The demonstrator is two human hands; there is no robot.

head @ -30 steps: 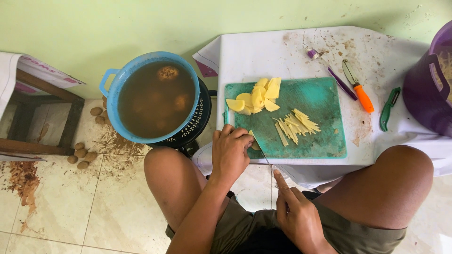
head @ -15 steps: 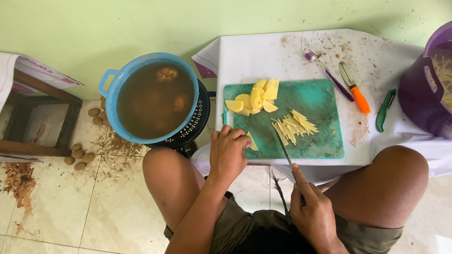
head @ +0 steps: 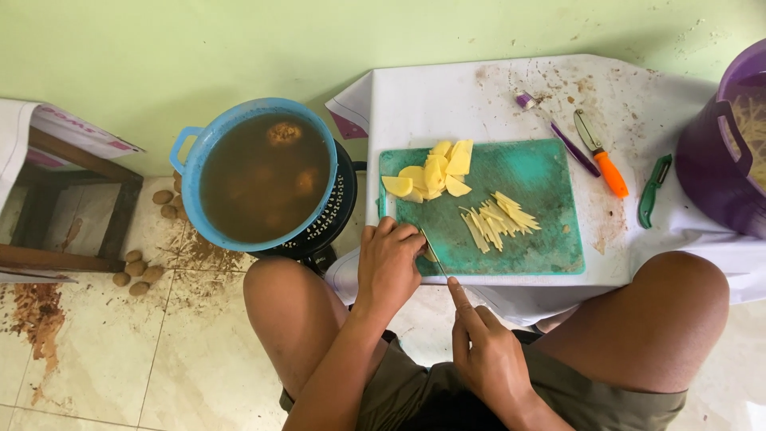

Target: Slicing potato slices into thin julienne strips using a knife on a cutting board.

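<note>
Now my left hand curls over a potato piece at the lower left edge of the green cutting board, pinning it steady. My right hand grips the knife, forefinger along its spine, blade just beside my left fingertips.

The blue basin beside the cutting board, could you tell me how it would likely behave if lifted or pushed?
The blue basin looks nearly full of murky water, so it is probably heavy and apt to slosh. It sits on a black perforated crate, so a push might tip it.
</note>
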